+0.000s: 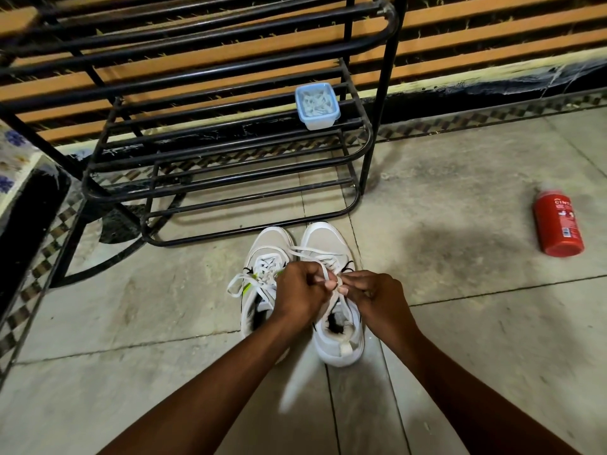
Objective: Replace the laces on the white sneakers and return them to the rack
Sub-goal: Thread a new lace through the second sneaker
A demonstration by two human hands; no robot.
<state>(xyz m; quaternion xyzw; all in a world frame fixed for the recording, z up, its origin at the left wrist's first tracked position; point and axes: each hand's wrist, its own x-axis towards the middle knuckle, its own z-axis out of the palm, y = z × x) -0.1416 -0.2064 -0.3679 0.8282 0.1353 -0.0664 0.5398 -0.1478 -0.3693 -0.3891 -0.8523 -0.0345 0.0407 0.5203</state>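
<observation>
While both sneakers stand side by side on the floor [460, 323], toes pointing at the front rail of the rack [230, 205], we observe both hands working over the right sneaker [338, 343].

1. The left hand [300, 290] has its fingers curled, pinching a white lace [329, 274] above the tongue of the right sneaker.
2. The right hand [374, 292] is likewise curled, its fingertips pinching the same lace just beside the left hand. The two hands are almost touching.
3. A strand of this lace runs forward from the hands and loops across the toe area of both shoes.
4. The left sneaker [262, 244] touches the right one along its side. Its lacing [267, 263] is threaded through the eyelets, and loose ends trail onto the floor on its outer side.

We note the black metal rack standing against the slatted wall. A clear plastic container [317, 106] with a pale blue rim sits at the right end of one of its lower shelves; its white contents cannot be identified. A red bottle [556, 221] lies on the floor, well apart from the shoes, on the right side.
</observation>
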